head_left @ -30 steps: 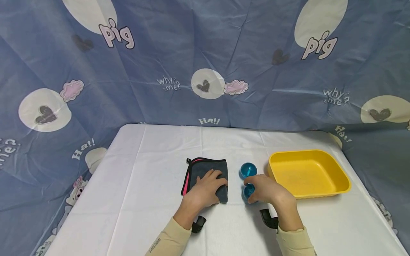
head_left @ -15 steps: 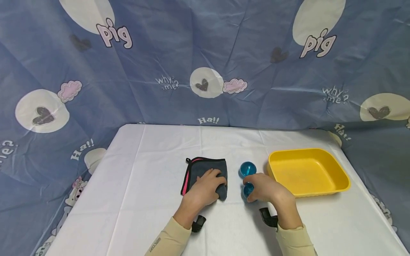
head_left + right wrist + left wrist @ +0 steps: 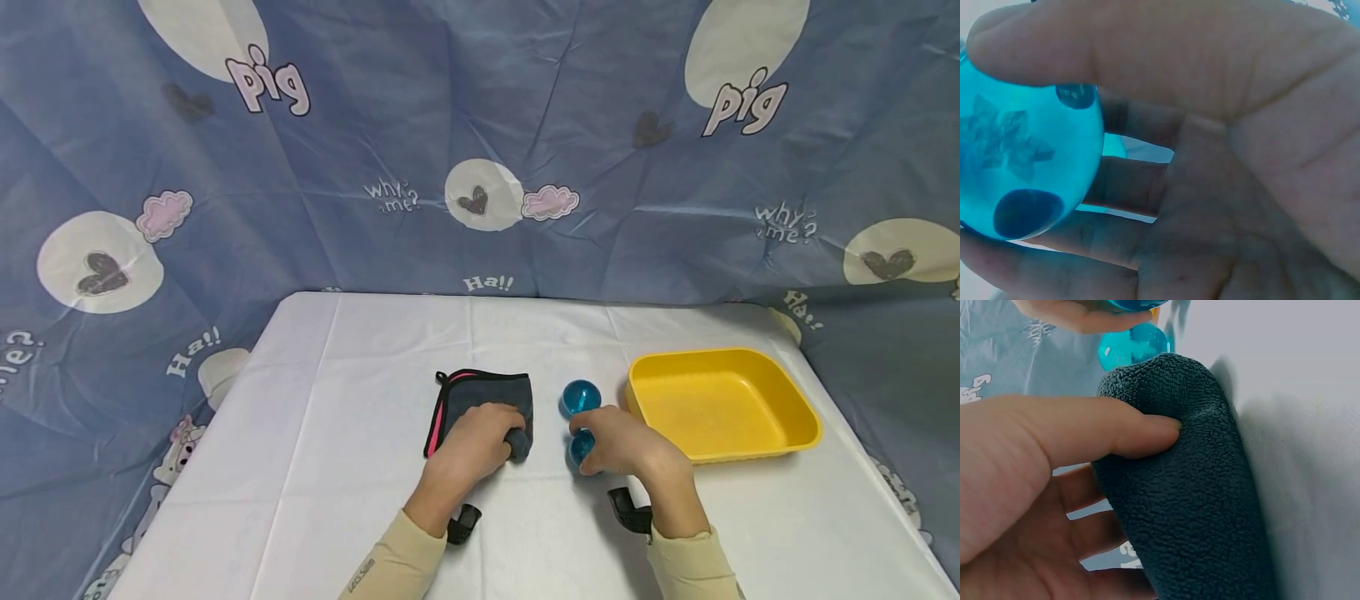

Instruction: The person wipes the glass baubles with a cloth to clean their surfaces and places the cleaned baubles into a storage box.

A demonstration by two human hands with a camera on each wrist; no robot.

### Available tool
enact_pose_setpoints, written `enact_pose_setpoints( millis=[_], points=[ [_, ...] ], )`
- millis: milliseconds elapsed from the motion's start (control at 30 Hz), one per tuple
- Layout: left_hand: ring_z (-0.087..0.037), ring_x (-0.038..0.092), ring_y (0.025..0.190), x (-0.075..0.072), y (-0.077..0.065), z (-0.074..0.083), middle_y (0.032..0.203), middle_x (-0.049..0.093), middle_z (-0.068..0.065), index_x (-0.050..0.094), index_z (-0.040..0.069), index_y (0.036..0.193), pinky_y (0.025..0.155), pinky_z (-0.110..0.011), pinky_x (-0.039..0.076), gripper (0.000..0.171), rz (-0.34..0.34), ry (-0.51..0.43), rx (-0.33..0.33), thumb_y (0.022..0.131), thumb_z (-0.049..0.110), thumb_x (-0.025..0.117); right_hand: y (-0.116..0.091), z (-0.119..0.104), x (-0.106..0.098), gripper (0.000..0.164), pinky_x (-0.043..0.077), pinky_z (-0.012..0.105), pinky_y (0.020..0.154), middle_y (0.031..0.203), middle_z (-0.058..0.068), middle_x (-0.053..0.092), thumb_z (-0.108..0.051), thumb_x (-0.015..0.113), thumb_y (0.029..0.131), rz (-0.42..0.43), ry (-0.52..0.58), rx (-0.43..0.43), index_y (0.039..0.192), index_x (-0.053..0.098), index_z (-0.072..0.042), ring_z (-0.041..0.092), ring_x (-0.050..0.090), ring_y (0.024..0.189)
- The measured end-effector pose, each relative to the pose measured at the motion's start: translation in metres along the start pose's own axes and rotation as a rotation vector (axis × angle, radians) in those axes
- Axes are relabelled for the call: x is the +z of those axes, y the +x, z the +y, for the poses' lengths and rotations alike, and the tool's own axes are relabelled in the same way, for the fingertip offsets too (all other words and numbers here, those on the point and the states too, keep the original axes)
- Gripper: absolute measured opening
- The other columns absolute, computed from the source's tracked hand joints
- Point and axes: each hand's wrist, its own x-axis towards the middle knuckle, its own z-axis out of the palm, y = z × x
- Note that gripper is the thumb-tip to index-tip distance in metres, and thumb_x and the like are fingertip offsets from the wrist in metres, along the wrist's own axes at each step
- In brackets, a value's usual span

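In the head view a folded dark grey cloth (image 3: 487, 390) with black trim and a pink layer lies on the white table. My left hand (image 3: 472, 437) pinches its near right edge, which is bent up; the left wrist view shows the thumb pressing the fuzzy fabric (image 3: 1191, 512). My right hand (image 3: 622, 442) grips the nearer of two translucent blue balls (image 3: 581, 447). Close up, this ball (image 3: 1029, 150) has a flower-like shape inside, and the thumb lies over its top. Just beyond it sits the second blue ball (image 3: 581, 397), touched by neither hand.
A yellow plastic tray (image 3: 723, 450) stands right of the balls, close to my right hand. White cloth covers the table (image 3: 360, 475). A blue printed curtain (image 3: 420, 125) hangs behind it. Black camera mounts (image 3: 630, 512) project from both wrists.
The left hand's fingers have gone from lying spread on the cloth to curling in and pinching its near right edge, lifting that edge. My right hand stays on the nearer ball.
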Motion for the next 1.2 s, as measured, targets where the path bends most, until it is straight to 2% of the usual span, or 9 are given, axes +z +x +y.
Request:
enact_pose_setpoints(
  millis=[133,233,600,800,1033,1200],
  points=[
    [-0.014,0.064,0.081,-0.0015,0.001,-0.001,0.094,0.072,0.005,0.073,0.021,0.088,0.068,-0.029,0.052,0.027,0.028,-0.027,-0.008,0.081,-0.004,0.07,-0.0005,-0.0002,-0.0006,0.047,0.056,0.043,0.084,0.121,0.011,0.068,-0.01,0.085,0.074,0.001,0.002,-0.004,0.118,0.069,-0.011,0.021,0.059,0.096],
    [-0.011,0.055,0.071,-0.0019,0.0023,-0.0019,0.085,0.069,0.006,0.07,0.022,0.082,0.063,-0.026,0.046,0.027,0.04,-0.041,-0.01,0.081,-0.005,0.068,-0.0009,0.001,-0.0004,0.047,0.055,0.042,0.084,0.121,0.01,0.068,-0.01,0.085,0.074,0.0,0.002,-0.003,0.119,0.069,-0.011,0.02,0.059,0.095],
    [-0.012,0.051,0.067,-0.0056,0.0041,-0.003,0.079,0.065,0.005,0.069,0.021,0.084,0.062,-0.025,0.043,0.023,0.087,-0.052,0.024,0.085,-0.002,0.066,-0.0021,0.0024,-0.0008,0.049,0.055,0.042,0.084,0.123,0.01,0.067,-0.01,0.085,0.073,0.005,0.004,-0.01,0.12,0.069,-0.011,0.02,0.06,0.096],
    [-0.012,0.05,0.068,-0.0046,0.0052,-0.0032,0.084,0.067,0.005,0.07,0.019,0.088,0.062,-0.025,0.042,0.022,0.117,-0.045,0.033,0.086,-0.002,0.064,-0.0028,0.0016,-0.002,0.049,0.055,0.041,0.086,0.123,0.01,0.067,-0.01,0.084,0.074,0.007,0.012,-0.012,0.12,0.069,-0.011,0.019,0.06,0.097],
    [-0.013,0.048,0.065,-0.006,0.0043,-0.0045,0.081,0.065,0.004,0.07,0.019,0.09,0.059,-0.023,0.04,0.023,0.162,-0.063,0.038,0.086,-0.003,0.063,-0.0027,0.0012,-0.0024,0.049,0.055,0.041,0.087,0.122,0.008,0.069,-0.011,0.084,0.074,0.028,0.01,-0.019,0.121,0.069,-0.012,0.019,0.061,0.099],
    [-0.012,0.052,0.067,-0.0081,0.0042,-0.0051,0.086,0.069,0.006,0.071,0.019,0.093,0.061,-0.023,0.042,0.022,0.187,-0.059,0.046,0.087,-0.001,0.064,-0.0045,0.0012,-0.0038,0.049,0.055,0.041,0.088,0.12,0.007,0.069,-0.011,0.084,0.073,0.062,0.017,-0.039,0.119,0.07,-0.011,0.018,0.061,0.099]
  ],
)
